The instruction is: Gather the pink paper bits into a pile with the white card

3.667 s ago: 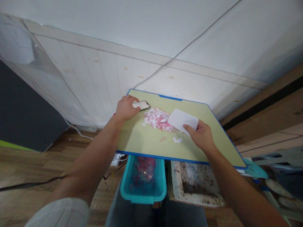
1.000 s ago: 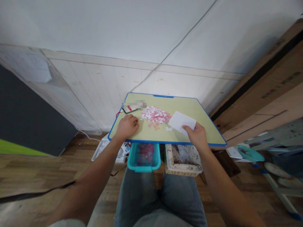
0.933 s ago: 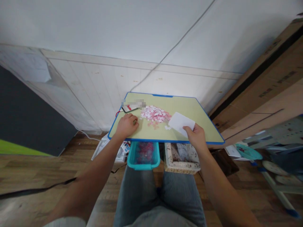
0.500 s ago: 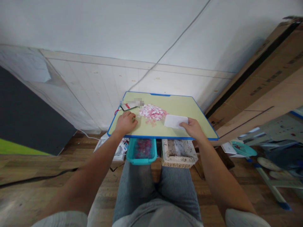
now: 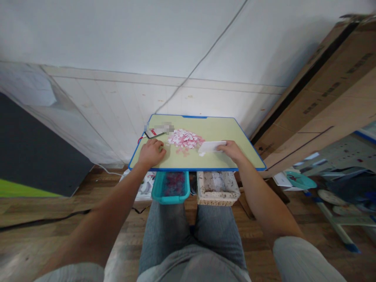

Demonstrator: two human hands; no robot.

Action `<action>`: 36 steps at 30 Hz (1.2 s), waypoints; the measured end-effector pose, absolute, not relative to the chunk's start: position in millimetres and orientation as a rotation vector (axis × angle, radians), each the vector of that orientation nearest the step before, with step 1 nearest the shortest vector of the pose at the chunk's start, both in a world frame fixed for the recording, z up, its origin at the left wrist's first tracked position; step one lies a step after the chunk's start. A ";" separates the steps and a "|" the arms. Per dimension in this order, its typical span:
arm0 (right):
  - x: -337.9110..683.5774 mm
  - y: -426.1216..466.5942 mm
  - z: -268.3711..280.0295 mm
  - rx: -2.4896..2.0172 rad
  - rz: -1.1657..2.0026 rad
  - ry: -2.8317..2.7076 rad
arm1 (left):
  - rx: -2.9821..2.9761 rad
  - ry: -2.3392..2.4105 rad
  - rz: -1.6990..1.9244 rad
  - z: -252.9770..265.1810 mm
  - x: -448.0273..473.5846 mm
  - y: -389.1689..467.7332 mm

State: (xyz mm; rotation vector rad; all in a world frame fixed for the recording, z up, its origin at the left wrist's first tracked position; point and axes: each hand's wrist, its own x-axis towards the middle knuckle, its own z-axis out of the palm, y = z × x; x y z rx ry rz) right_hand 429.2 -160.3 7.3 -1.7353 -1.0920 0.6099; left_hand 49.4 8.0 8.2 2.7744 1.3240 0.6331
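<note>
My right hand [image 5: 230, 150] grips a flat white card [image 5: 212, 147] by its right end, thumb on the near side. The card is tilted, its lower left edge by a few small white pieces on the board. Left of it lies a heap of small pink and white flat pieces [image 5: 185, 139], possibly paper or petals. My left hand [image 5: 152, 152] rests on the board left of the heap, fingers curled in, with nothing visible in them. Just beyond it is a phone [image 5: 154, 132] with a red cord, partly blurred out.
The pale green tabletop [image 5: 223, 127] has a blue rim and stands against the white wall. Below its near edge, above my knees, are a teal basket [image 5: 170, 199] with dark red contents and a speckled open box [image 5: 219, 197]. Large cardboard [image 5: 317, 90] leans at the right.
The white card has tipped more upright, so its face looks narrower, and loose white pieces now show by its lower edge. My left hand stays by the phone. The whole view has shifted slightly.
</note>
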 end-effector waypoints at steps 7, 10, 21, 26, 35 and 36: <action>450.4 -173.6 13.1 -1.764 0.776 -1.175 | 2.839 1.290 0.684 -0.1 48.2 15.4; 451.5 -193.3 20.7 -1.754 0.829 -1.203 | 2.850 1.274 0.702 -2.6 47.9 17.5; 435.9 -234.5 11.3 -1.650 0.706 -0.945 | 2.822 1.284 0.712 -4.7 49.0 17.3; 395.3 -189.7 4.2 -1.641 0.606 -1.168 | 2.816 1.293 0.707 -3.2 48.4 16.5; 357.9 -155.9 5.4 -1.737 0.540 -1.341 | 2.812 1.280 0.745 -2.8 47.0 14.4; 357.6 -157.4 5.1 -1.735 0.552 -1.350 | 2.811 1.279 0.744 -2.6 47.3 14.0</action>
